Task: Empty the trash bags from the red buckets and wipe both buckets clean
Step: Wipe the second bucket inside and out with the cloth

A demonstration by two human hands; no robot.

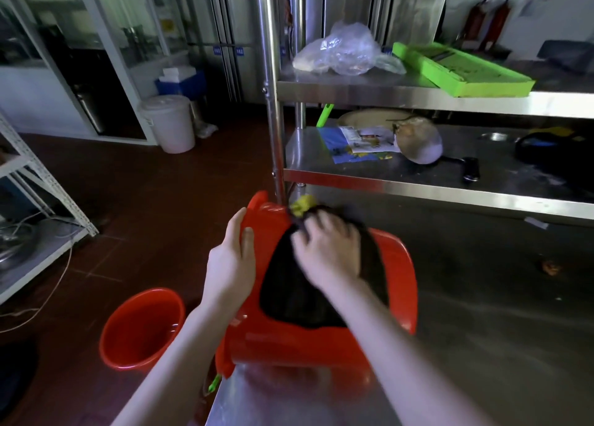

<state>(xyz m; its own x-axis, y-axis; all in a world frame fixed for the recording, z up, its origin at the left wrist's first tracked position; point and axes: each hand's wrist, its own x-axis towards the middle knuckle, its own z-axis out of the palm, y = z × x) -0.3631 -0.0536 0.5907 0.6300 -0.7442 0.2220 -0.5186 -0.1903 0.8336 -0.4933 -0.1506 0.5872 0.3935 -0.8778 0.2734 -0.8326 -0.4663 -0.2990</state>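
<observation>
A red bucket (pixel 398 274) lies tilted on the steel table, its mouth toward me, with a black trash bag (pixel 289 284) inside. My left hand (pixel 233 258) holds the bucket's left rim with the thumb over the edge. My right hand (pixel 328 249) grips the top of the black bag, fingers curled into it. A yellow-green bit (pixel 302 204) sticks out just beyond the bag. A second red bucket (pixel 141 329) stands upright on the floor at the lower left, with no bag in it.
The steel table (pixel 482 329) has a two-level shelf (pixel 418 99) above it, carrying a clear plastic bag (pixel 340 51), a green tray (pixel 463 68), papers and a knife. A white lidded bucket (pixel 168 123) stands on the floor at the back left. A white rack (pixel 48 184) is at the left.
</observation>
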